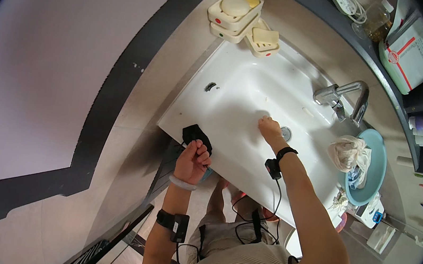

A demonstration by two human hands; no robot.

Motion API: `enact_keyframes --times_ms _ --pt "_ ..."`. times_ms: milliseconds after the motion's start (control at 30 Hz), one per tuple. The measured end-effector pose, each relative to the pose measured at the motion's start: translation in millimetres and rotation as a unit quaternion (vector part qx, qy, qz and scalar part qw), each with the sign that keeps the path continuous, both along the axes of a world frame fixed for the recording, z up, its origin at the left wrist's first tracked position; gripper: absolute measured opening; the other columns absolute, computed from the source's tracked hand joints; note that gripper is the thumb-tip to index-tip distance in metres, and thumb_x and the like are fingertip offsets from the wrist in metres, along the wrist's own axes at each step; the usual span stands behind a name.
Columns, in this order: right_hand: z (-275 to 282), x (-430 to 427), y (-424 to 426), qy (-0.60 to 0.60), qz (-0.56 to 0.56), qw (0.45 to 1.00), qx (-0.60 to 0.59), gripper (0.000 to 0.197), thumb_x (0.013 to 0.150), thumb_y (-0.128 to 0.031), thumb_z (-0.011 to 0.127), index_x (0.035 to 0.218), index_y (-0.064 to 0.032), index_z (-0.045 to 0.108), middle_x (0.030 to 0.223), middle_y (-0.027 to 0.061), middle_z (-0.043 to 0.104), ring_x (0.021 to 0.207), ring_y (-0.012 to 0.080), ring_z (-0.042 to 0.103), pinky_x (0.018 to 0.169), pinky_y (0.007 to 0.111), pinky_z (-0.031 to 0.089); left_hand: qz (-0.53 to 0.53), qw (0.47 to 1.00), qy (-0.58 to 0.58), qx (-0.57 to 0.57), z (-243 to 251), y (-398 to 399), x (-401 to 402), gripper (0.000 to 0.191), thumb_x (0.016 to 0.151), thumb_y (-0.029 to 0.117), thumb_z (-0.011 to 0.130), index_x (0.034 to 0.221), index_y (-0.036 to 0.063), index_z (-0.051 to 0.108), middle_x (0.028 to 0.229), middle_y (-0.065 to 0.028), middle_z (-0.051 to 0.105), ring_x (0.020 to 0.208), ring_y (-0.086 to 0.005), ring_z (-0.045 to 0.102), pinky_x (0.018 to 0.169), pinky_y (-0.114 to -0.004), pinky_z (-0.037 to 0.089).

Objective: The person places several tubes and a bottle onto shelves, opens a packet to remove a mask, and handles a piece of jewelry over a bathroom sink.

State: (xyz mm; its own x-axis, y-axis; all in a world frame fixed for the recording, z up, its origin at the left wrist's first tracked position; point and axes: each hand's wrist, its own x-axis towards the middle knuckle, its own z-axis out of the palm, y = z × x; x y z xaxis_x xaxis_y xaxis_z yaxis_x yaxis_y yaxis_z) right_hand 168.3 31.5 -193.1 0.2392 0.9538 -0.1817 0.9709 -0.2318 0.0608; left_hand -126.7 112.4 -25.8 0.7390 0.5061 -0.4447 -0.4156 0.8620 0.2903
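Observation:
My left hand (193, 161) is palm up at the front left edge of a white washbasin (229, 150). Its fingertips pinch a small black cloth item (194, 131), which lies partly over the basin. My right hand (270, 129) is low over the middle of the basin, beside the metal drain (285, 133). Its fingers are curled downward, and whether they hold anything is hidden. A chrome faucet (340, 95) stands at the basin's far right.
Stacked cream soap dishes (234, 22) with soap stand at the back corner. A light blue plastic tub (377, 166) with cloths rests on the right rim. Above is a dark shelf (366, 52) holding bottles and a white packet (413, 58). Wrist-device cables hang before my body.

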Motion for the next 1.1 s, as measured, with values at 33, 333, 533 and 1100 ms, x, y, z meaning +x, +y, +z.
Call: enact_keyframes --times_ms 33,333,533,1100 --pt "-2.0 1.6 -2.2 0.013 0.01 1.0 0.0 0.008 0.08 -0.011 0.055 0.086 -0.0067 0.057 0.088 0.0079 0.056 0.083 0.0208 0.061 0.063 0.031 0.054 0.002 1.0 0.0 0.001 -0.1 -0.1 2.0 0.018 0.095 0.028 0.046 0.089 0.0111 0.047 0.075 0.0027 0.038 0.062 -0.0082 0.037 0.059 -0.023 0.034" --pt "53.1 -20.0 -15.0 0.352 -0.184 0.913 0.092 0.013 0.082 -0.015 0.058 0.085 -0.0027 0.056 0.081 0.0096 0.062 0.071 0.018 0.061 0.058 0.031 0.05 0.0 0.999 -0.048 0.012 -2.3 -3.2 19.9 0.016 0.097 0.022 0.042 0.093 0.0078 0.049 0.089 -0.0033 0.05 0.08 -0.0171 0.049 0.074 -0.031 0.045" --pt "165.1 -77.0 4.0 0.685 -0.145 0.678 0.225 0.009 0.083 -0.004 0.058 0.09 -0.0001 0.058 0.078 0.0039 0.062 0.068 0.0104 0.058 0.06 0.023 0.048 0.03 0.997 0.078 0.004 -0.6 -6.2 54.8 0.02 0.097 0.019 0.039 0.104 0.0042 0.051 0.107 -0.0105 0.057 0.103 -0.0244 0.054 0.095 -0.037 0.044" --pt "125.6 -54.0 147.1 0.394 -0.081 0.882 0.246 0.019 0.074 -0.004 0.061 0.093 -0.0058 0.065 0.085 0.0143 0.063 0.072 0.0282 0.061 0.07 0.034 0.049 0.132 0.99 -0.02 -0.049 -20.8 0.4 -21.0 0.014 0.094 0.019 0.048 0.088 0.0075 0.053 0.088 -0.0056 0.053 0.085 -0.0207 0.053 0.085 -0.035 0.045"
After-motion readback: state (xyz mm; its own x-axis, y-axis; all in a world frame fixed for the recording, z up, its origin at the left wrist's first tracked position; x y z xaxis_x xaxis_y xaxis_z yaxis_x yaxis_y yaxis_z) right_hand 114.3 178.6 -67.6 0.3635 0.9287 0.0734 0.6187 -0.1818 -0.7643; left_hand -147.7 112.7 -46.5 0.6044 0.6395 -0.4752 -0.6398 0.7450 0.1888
